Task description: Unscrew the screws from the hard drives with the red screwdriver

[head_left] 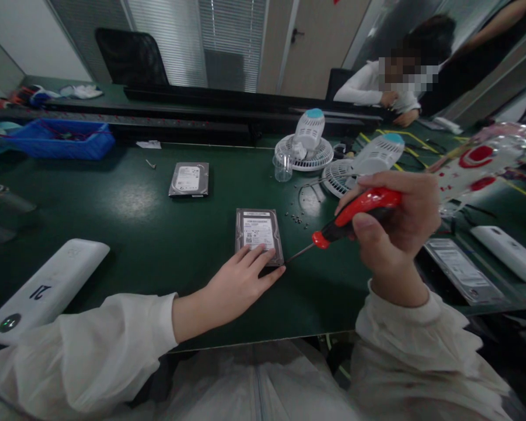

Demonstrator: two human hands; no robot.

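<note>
A hard drive (257,225) lies label up on the green table in front of me. My left hand (241,278) rests flat over its near end with the fingers stretched out, pressing on the label. In my right hand (398,225) is a red and black screwdriver (344,217), the fingers wrapped round its handle. Its shaft slants down to the left, and the tip is at the drive's near right corner, close to my left fingertips. Whether the tip sits in a screw is too small to tell. Several tiny screws (297,219) lie scattered right of the drive.
A second hard drive (190,179) lies further back left. Behind the screws stand a clear plastic cup (283,168) and two white fans (309,131). White power banks lie left (48,289) and right (508,252). A blue bin (63,143) is at back left; a person (368,85) sits across.
</note>
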